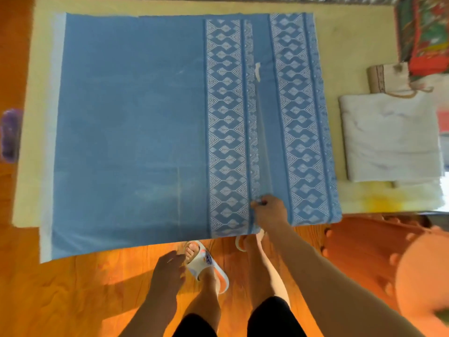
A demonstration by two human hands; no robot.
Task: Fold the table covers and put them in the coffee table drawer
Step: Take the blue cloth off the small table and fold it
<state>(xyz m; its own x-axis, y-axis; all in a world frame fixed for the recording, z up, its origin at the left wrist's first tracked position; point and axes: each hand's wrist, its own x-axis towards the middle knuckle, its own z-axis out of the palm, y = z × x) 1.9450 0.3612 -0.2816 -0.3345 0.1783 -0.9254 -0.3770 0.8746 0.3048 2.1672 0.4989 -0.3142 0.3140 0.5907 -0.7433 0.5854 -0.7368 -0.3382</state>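
Note:
A large blue table cover with white patterned bands lies spread flat on the cream table top. Its right part is folded over, and the near edge hangs off the table. My right hand rests on the cover near the front edge, fingers curled and pinching the folded edge. Below the table edge, over the floor, my left hand hangs free with relaxed fingers and holds nothing. A folded white cloth lies on the table's right end.
An orange upholstered seat stands at the lower right. A woven pouch and a red-green patterned thing sit at the far right. A purple object lies on the wooden floor at left. My feet in slippers stand by the table.

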